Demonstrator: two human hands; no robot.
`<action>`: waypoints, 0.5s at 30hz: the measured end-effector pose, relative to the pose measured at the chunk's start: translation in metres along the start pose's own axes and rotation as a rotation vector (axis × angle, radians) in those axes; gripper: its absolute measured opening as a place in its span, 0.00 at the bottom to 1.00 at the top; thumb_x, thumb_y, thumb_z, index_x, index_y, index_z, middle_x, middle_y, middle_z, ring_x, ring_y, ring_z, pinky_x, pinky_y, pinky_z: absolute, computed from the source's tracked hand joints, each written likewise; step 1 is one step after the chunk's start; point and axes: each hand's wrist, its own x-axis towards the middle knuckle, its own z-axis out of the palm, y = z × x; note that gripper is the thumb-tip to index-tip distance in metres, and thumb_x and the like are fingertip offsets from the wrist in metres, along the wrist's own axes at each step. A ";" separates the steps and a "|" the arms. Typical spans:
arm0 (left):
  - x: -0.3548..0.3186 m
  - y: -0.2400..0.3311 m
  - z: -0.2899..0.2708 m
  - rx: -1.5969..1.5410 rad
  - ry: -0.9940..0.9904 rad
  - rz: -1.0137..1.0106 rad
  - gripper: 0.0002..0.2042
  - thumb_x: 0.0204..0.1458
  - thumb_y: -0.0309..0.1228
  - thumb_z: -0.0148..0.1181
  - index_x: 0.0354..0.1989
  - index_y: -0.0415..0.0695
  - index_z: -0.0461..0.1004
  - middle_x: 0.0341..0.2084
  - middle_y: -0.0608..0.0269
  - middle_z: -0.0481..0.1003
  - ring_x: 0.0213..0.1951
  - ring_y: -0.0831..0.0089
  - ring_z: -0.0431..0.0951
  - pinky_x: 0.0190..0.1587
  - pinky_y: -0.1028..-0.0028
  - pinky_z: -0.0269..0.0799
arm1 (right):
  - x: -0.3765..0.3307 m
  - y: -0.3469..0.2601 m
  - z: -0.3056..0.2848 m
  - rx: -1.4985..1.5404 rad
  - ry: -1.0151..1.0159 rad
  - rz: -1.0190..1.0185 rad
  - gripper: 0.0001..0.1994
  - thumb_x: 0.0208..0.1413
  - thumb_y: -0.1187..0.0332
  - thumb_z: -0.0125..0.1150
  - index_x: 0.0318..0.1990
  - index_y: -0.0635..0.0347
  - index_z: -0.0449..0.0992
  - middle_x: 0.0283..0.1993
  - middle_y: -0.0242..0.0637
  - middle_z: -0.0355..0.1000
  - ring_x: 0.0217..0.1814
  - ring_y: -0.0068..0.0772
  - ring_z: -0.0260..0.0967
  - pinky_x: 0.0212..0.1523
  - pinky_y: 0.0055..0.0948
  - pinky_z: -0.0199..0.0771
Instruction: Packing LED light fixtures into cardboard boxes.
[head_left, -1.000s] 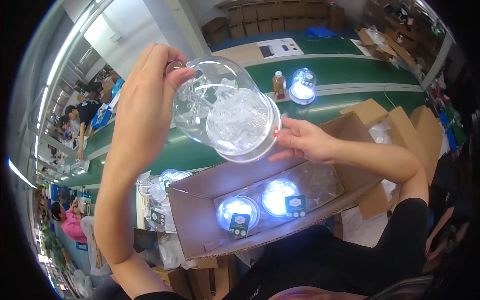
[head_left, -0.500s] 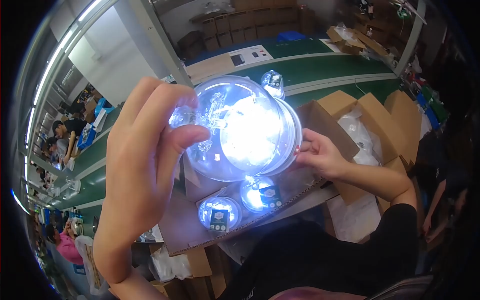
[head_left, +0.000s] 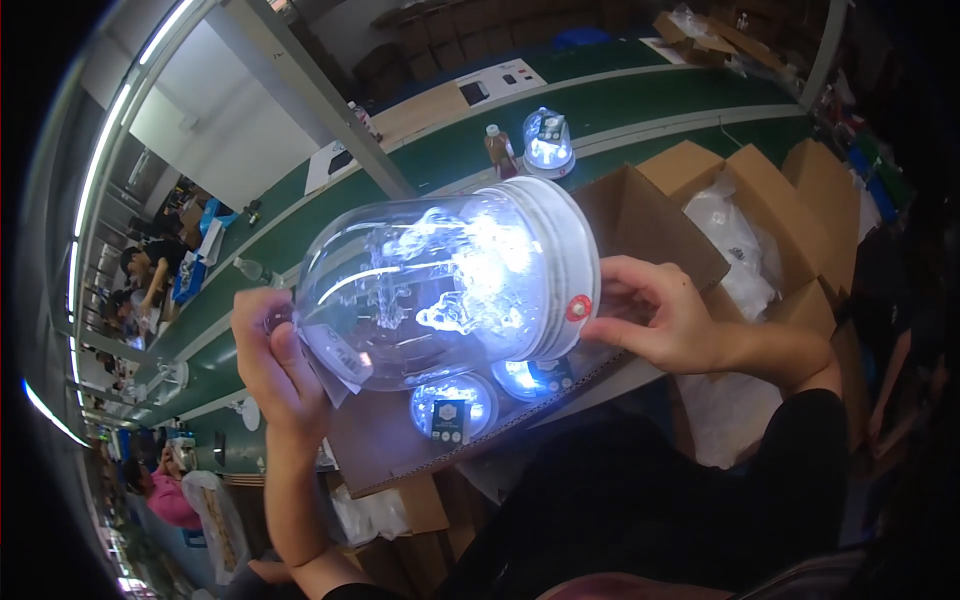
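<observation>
A clear dome lamp [head_left: 400,290] with a glowing white base lies on its side in the air before me, small clear figures inside. My left hand [head_left: 280,365] closes its fingers round the narrow top end of the dome, where a pale paper tag [head_left: 335,358] hangs. My right hand [head_left: 665,315] grips the white base, thumb below a red round spot [head_left: 579,307]. Beneath the lamp stands an open cardboard box [head_left: 390,465]. Two more lit domes with dark green labels, a left one [head_left: 455,395] and a right one [head_left: 522,378], sit inside it.
On the green bench beyond stand another lit dome [head_left: 548,145] and a brown drink bottle [head_left: 500,152]. To the right is an open carton [head_left: 800,230] holding white plastic bags [head_left: 735,245]. A metal post [head_left: 310,90] rises at the back left. Co-workers sit far left.
The lamp has turned from facing me end-on to lying sideways, its whole dome now showing. My left hand has moved lower and farther from me, with the paper tag now visible beside it.
</observation>
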 end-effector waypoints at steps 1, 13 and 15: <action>-0.007 -0.003 0.002 0.042 0.063 0.011 0.13 0.70 0.35 0.39 0.45 0.37 0.66 0.35 0.59 0.65 0.36 0.72 0.65 0.42 0.74 0.62 | 0.004 -0.004 0.001 -0.002 -0.017 -0.024 0.20 0.60 0.75 0.62 0.59 0.69 0.70 0.52 0.42 0.78 0.53 0.28 0.76 0.50 0.30 0.81; 0.034 0.068 -0.012 0.495 -0.142 0.203 0.05 0.57 0.26 0.60 0.34 0.41 0.69 0.26 0.57 0.70 0.27 0.57 0.70 0.31 0.62 0.63 | 0.024 0.047 0.024 0.498 -0.048 0.408 0.19 0.65 0.77 0.53 0.63 0.70 0.64 0.54 0.44 0.76 0.53 0.35 0.77 0.54 0.34 0.83; 0.032 0.073 -0.012 0.404 -0.200 0.091 0.04 0.60 0.27 0.56 0.37 0.40 0.69 0.27 0.55 0.71 0.29 0.55 0.71 0.34 0.64 0.65 | 0.023 0.057 0.026 0.534 0.030 0.432 0.18 0.65 0.79 0.52 0.61 0.69 0.65 0.53 0.45 0.76 0.53 0.35 0.77 0.53 0.35 0.84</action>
